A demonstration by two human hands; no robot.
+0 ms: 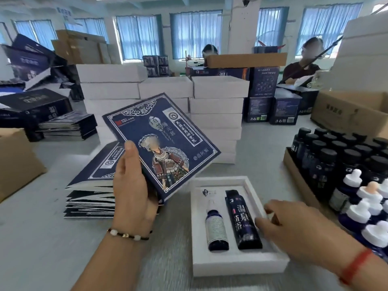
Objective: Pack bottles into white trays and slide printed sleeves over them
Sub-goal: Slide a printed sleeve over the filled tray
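So, quick status from my end. The white tray [239,267] sits on the bench [42,238] right in front of me, and I'm using it as my landmark for everything. Both slots are filled: the small spray bottle [216,227] lies in the left slot and the tall dark bottle [243,219] in the right one, so I'd call the packing step done for this tray.

My left hand [132,190] is up and to the left of the tray, fingers and thumb wrapped around the lower edge of a printed sleeve [161,143], which is lifted off the bench and tilted. My right hand [294,225] is at the tray's right wall, fingers loosely bent, resting on or just above the rim next to the tall bottle. Honestly can't tell if it's actually pinching the wall, but it isn't holding anything up.

Left of the tray is the stack of flat sleeves [92,196], to its right the carton of spare bottles [340,164], and behind it the piles of white boxes [216,114].

Next move, I reckon: pop the sleeve open, line its mouth up square with one end of the tray, steady the tray with the right hand and slide it on.
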